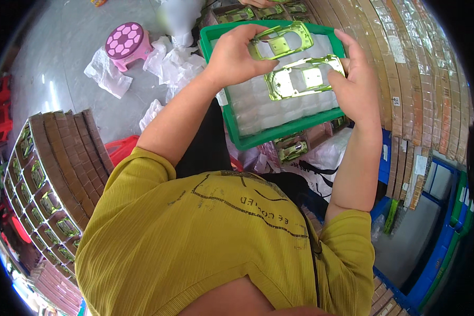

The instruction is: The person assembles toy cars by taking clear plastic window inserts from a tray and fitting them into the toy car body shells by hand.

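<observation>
Yellow shirt (221,247) below; each hand (237,55) grips a chrome shell (280,41).

Tray (231,126) as landmark: two car shells over it, upper shell (280,40) in left hand (237,55), lower shell (303,77) at right hand (355,87). Stool (127,45) left of tray. Divider stack (55,174) far left. Board stacks (416,79) right.

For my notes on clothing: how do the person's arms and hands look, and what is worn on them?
Both forearms are bare. The left hand and right hand wear no gloves, and no rings or watch show. Short sleeves of a mustard-yellow shirt, with dark printed lines on it, end above the elbows.
</observation>
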`<action>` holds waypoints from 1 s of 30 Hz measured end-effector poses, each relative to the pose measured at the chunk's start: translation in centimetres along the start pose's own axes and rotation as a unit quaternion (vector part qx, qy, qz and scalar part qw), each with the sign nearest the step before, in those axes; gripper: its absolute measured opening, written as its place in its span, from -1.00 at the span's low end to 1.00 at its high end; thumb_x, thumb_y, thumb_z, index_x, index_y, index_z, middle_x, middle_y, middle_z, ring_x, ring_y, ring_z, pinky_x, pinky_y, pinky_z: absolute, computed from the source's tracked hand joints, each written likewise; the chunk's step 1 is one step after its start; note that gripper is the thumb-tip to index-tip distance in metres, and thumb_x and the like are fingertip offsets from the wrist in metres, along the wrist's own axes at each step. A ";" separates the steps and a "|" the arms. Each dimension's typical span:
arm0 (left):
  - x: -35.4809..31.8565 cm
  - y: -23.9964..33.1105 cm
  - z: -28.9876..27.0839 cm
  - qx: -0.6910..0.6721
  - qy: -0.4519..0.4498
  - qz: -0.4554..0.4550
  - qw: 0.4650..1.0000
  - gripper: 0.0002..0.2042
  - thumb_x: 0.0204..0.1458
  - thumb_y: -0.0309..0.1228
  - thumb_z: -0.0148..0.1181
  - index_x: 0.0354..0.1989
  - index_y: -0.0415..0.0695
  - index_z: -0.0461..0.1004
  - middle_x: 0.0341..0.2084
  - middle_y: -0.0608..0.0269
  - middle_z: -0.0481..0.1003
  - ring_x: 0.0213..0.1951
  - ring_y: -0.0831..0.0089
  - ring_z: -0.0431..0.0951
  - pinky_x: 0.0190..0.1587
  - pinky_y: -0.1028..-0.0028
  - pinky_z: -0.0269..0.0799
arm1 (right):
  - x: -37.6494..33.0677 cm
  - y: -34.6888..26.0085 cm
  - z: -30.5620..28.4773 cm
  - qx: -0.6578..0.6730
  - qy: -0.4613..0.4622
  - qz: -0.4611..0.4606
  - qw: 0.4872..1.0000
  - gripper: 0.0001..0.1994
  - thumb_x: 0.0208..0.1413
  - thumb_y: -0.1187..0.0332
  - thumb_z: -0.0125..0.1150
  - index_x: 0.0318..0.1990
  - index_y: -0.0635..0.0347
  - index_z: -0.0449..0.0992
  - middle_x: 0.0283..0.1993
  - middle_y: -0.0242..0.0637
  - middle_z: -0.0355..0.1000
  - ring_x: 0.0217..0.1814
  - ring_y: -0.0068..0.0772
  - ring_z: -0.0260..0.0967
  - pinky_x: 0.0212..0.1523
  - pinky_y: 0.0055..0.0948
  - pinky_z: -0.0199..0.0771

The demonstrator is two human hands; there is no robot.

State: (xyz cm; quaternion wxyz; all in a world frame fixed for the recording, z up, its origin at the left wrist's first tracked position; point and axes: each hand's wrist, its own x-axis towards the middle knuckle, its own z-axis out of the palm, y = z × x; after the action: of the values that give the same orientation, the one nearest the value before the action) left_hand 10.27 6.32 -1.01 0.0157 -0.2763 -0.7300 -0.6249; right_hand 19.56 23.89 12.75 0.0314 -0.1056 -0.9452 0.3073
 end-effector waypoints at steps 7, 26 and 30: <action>0.7 -2.8 1.0 0.146 -0.009 -0.009 0.989 -0.44 -0.41 -0.22 0.32 -0.15 -0.28 0.45 -0.24 -0.06 0.47 -0.18 0.09 0.49 -0.10 0.28 0.42 | -1.8 2.9 0.9 -0.004 0.011 0.012 1.000 -0.40 -0.12 0.46 0.09 0.19 0.13 0.18 -0.12 0.04 0.43 -0.07 0.00 0.40 -0.04 -0.25 0.34; -2.1 -7.8 2.1 0.408 -0.057 0.046 0.910 -0.54 -0.25 -0.32 0.25 -0.11 -0.23 0.42 -0.14 -0.08 0.41 -0.04 0.01 0.36 0.05 0.18 0.27 | -26.4 18.2 -1.6 -0.108 0.180 0.229 0.951 -0.61 -0.10 0.51 0.00 -0.02 0.23 0.35 -0.22 -0.01 0.45 -0.16 -0.11 0.43 -0.13 -0.28 0.36; -7.2 -4.4 1.8 0.313 -0.079 0.094 0.942 -0.66 -0.23 -0.33 0.29 -0.26 -0.23 0.48 -0.24 0.00 0.47 -0.12 0.05 0.42 -0.02 0.21 0.32 | -32.8 23.2 -2.1 -0.119 0.214 0.346 0.906 -0.70 -0.10 0.41 0.06 -0.15 0.31 0.40 -0.21 0.09 0.42 -0.11 0.11 0.37 -0.12 -0.15 0.34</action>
State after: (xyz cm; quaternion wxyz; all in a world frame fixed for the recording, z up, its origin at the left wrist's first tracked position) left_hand 15.06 4.91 -8.05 0.1019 -0.3733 -0.8585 -0.3364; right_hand 56.03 36.19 0.97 0.1120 -0.4920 -0.8496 0.1537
